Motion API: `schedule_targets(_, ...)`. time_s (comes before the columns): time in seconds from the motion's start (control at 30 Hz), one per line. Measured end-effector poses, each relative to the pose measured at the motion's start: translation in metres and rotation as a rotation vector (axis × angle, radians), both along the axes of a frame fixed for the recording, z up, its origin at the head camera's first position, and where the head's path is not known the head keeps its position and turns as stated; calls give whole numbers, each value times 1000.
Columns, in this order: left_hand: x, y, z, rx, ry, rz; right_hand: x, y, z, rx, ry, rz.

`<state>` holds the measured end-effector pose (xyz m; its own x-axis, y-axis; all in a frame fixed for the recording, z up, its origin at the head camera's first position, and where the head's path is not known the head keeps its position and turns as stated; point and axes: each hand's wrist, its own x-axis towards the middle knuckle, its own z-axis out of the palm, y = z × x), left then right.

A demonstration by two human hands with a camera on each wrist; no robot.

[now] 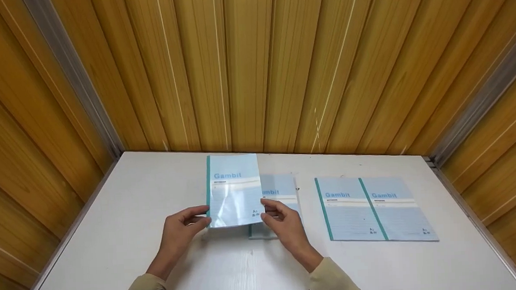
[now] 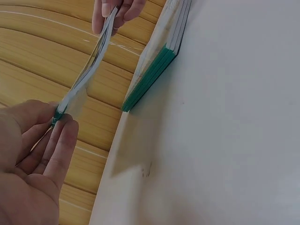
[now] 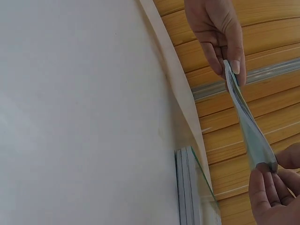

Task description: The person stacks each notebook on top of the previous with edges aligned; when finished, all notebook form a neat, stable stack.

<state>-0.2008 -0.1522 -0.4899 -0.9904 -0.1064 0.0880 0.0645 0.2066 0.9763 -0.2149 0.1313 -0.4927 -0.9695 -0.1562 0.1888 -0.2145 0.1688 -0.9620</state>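
A light blue notebook (image 1: 234, 194) with a green spine and "Gambit" on its cover is held up above the table between both hands. At its spine side, the left hand (image 1: 181, 231) pinches the lower edge between thumb and fingers. My right hand (image 1: 287, 226) pinches the opposite edge low down. In the left wrist view the raised notebook (image 2: 89, 70) shows edge-on, slightly bowed. Behind and below it lies a stack of like notebooks (image 1: 282, 194), partly hidden by the raised one and the right hand; its green spines (image 2: 150, 79) show in the left wrist view.
On the right of the white table (image 1: 113, 229) lie two more notebooks side by side, a left one (image 1: 348, 215) and a right one (image 1: 396, 213). Yellow wood-look panels (image 1: 246, 75) stand along the table's back and sides.
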Motion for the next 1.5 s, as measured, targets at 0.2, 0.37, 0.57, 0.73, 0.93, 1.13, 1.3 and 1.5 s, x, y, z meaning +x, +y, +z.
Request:
schedule_targets(0.2, -2, 17, -6, 13, 15, -20, 4, 15, -4, 22, -6, -31)
schedule_targets(0.37, -4, 28, -11, 9, 14, -41, 3, 28, -9, 67, -13, -63)
schedule_targets(0.57, -9, 41, -16, 8, 20, -105, 4, 44, -15, 108, -43, -113)
schedule_targets(0.73, -15, 52, -19, 11, 24, -137, 4, 53, -15, 99, -68, -149)
schedule_targets(0.93, -19, 62, -25, -4, 28, -146, 4, 62, -15, 90, -70, -162)
schedule_targets(1.13, -21, 70, -31, -57, 32, -169, 4, 73, -20, 115, -86, -171)
schedule_targets(1.3, -22, 75, -32, -54, 33, -180, 4, 79, -21, 139, -99, -181)
schedule_targets(1.5, -20, 81, -36, -57, 7, -191, 5, 84, -24, 163, -121, -179)
